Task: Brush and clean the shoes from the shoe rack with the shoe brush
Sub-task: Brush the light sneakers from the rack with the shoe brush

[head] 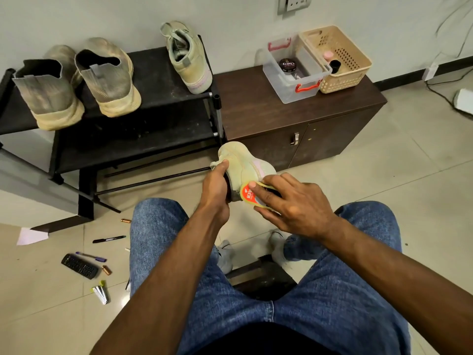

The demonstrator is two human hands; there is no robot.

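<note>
The black two-tier metal shoe rack (143,70) stood up and to the left of both hands, carrying a dusty grey-and-cream pair of knit sneakers (76,83) and one pale beige sneaker (188,57) tipped on its side. Right of it, beyond the hands, the dark brown low cabinet (294,111) served as a desk for a clear plastic box with red latches (294,73) and a beige perforated basket (337,57).

Just above the knees, the pale beige lace-up sneaker (243,167) being cleaned was off the rack, held in the air between the hands. The left hand (215,190) gripped it at the collar, thumb over the edge and fingers hidden inside or behind. The right hand (289,201) held the oval shoe brush with the red label (252,197), fingers spread over its back, its face against the shoe's side.

The shoe looked light and soft-walled, likely to buckle under brushing; the stiffer heel and collar seemed the better hold. The brush looked rigid and easy to palm.
</note>
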